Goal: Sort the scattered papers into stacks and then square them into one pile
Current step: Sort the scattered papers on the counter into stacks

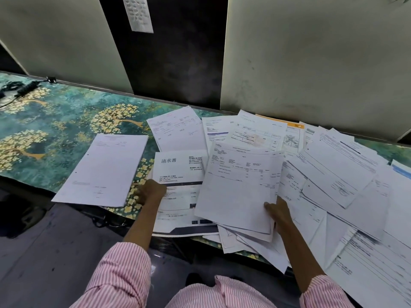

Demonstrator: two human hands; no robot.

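Note:
Several printed white papers lie scattered over the right half of the table (55,121). A neat small stack (104,170) sits apart on the left. My left hand (150,192) grips the left edge of a sheet headed with large characters (178,174) that hangs over the front edge. My right hand (278,212) holds the lower right corner of a fanned bundle of sheets (238,187) on top of it. A loose heap of papers (333,174) spreads to the right, overlapping at many angles.
The table wears a teal cloth with gold tree patterns. A black cable and clip (26,87) lie at the far left. Pale panels (311,63) and a dark gap rise behind the table. The floor (44,252) lies below the front edge.

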